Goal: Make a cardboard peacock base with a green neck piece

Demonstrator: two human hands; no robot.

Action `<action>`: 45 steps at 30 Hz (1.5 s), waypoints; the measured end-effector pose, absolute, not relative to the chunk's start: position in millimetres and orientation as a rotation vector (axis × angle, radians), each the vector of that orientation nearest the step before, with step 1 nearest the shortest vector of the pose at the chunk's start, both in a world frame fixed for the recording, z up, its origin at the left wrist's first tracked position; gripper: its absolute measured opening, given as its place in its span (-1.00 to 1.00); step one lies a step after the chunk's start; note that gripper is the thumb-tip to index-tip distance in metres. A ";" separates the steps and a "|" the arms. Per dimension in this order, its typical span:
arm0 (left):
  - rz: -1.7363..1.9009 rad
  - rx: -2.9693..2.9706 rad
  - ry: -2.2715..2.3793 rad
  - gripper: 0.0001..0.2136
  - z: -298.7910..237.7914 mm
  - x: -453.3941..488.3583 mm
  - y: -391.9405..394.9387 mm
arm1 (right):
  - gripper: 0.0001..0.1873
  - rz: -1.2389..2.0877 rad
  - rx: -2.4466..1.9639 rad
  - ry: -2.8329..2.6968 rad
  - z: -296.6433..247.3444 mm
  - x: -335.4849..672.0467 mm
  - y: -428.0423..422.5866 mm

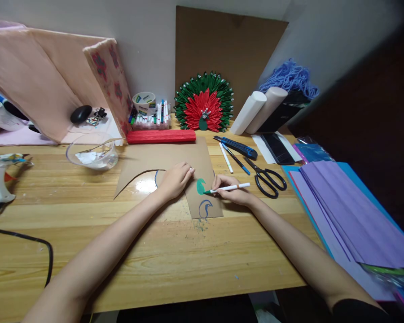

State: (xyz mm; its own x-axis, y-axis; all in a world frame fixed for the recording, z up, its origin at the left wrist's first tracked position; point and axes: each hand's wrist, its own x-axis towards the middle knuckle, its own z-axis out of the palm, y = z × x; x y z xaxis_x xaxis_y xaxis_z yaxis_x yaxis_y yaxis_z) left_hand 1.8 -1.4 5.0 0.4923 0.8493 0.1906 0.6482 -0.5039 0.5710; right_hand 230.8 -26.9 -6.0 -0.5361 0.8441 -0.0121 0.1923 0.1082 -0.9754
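My right hand (229, 190) is closed around a white marker (239, 186) with an orange-brown band. Its green tip touches the cardboard (191, 152) beside the lower edge of a green, comma-like shape (200, 186). Below that, a similar curved shape is outlined in blue (205, 208) near the sheet's front edge. My left hand (176, 179) lies on the cardboard left of the green shape, palm down with fingers close together and holding nothing. Left of it, the sheet has a curved cut edge and a short blue line.
Scissors (269, 177), a utility knife (237, 147) and two pens lie to the right. Purple paper (357, 211) is stacked farther right. Behind are a red paper roll (161, 136), a marker box and a red-green peacock (204, 103). A glue gun (0, 179) and clear bowl (92, 152) are left.
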 end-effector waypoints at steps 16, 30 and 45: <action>0.647 2.324 1.229 -0.67 4.2 1.6 -0.7 | -0.85 1.410 -0.979 -1.771 -10.9 233.9 -24.5; 0.654 2.314 1.233 -0.67 4.9 1.8 -1.1 | -0.83 1.477 -1.003 -1.795 -0.9 228.2 -28.9; 0.628 2.296 1.249 -0.67 6.3 1.8 -2.1 | -0.87 1.236 -1.107 -1.882 -1.4 225.0 -31.2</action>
State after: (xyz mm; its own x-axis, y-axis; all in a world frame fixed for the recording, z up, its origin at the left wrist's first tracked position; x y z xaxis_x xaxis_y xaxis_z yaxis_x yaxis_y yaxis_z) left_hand 1.8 -2.1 6.3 0.4862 0.8560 0.1755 0.6515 -0.4890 0.5800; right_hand 225.0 -31.2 -1.4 -0.4544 0.8893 0.0509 0.3066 0.2098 -0.9284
